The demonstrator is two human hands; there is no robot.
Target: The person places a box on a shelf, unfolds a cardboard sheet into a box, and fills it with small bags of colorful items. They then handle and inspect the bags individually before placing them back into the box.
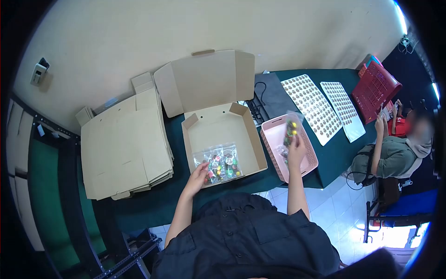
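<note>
In front of me an open cardboard box [220,125] has its lid raised against the wall. Side by side in its near part lie clear zip bags [227,163] of small colourful pieces, their kind too small to tell. My left hand [197,179] is at the box's near left corner, fingers closed on the edge of the leftmost bag. Over the pink basket [310,168], my right hand [296,152] grips another clear zip bag [291,130] with yellow, green and dark pieces. More clear plastic bags [281,150] are inside the basket.
Flattened cardboard boxes [123,144] are stacked on the left. A black bag [270,95] with a cable lies behind the basket. Sticker sheets [312,109] and a dark red basket [375,90] stand farther right. Another person [395,151] is at the table's right end.
</note>
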